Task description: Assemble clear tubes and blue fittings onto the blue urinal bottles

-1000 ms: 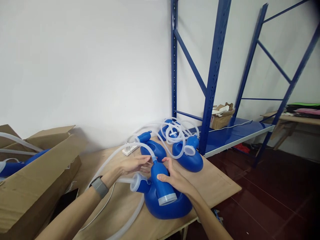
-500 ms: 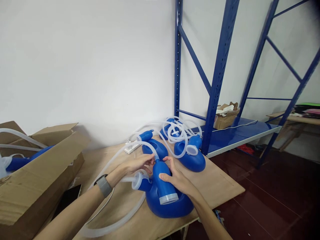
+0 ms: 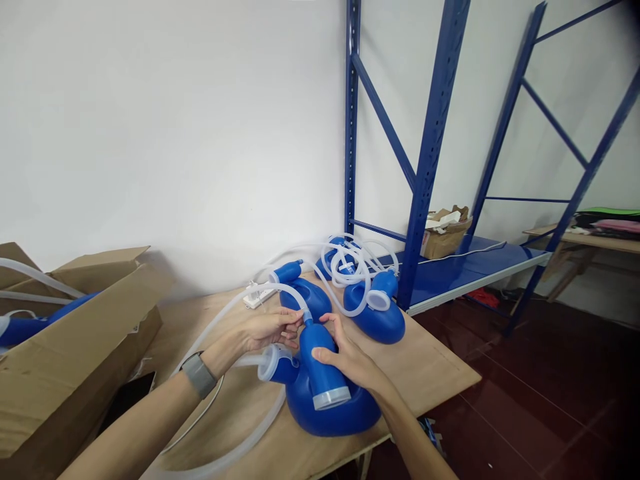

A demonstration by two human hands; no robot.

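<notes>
My right hand (image 3: 345, 357) is wrapped round a blue bottle-shaped plastic funnel (image 3: 324, 363) with a translucent ring at its wide end, which tilts down toward me. My left hand (image 3: 273, 331), a grey watch on its wrist, pinches the end of a translucent hose (image 3: 250, 291) where it meets the funnel's narrow neck. Beneath the funnel sits a rounded blue plastic container (image 3: 330, 420) near the table's front edge. Its short side spout (image 3: 280, 368) with a translucent rim points left, below my left hand.
Other blue containers (image 3: 377, 327) and coiled hoses (image 3: 357, 257) lie farther back on the wooden table (image 3: 425, 373). A white power strip (image 3: 259, 297) lies by the wall. An open cardboard box (image 3: 85, 347) stands left, a dark phone (image 3: 130, 400) beside it. Blue shelving (image 3: 425, 153) rises at right.
My left fingers have closed in on the hose end at the funnel's neck. My right hand keeps its hold on the funnel. The whole view has shifted slightly.
</notes>
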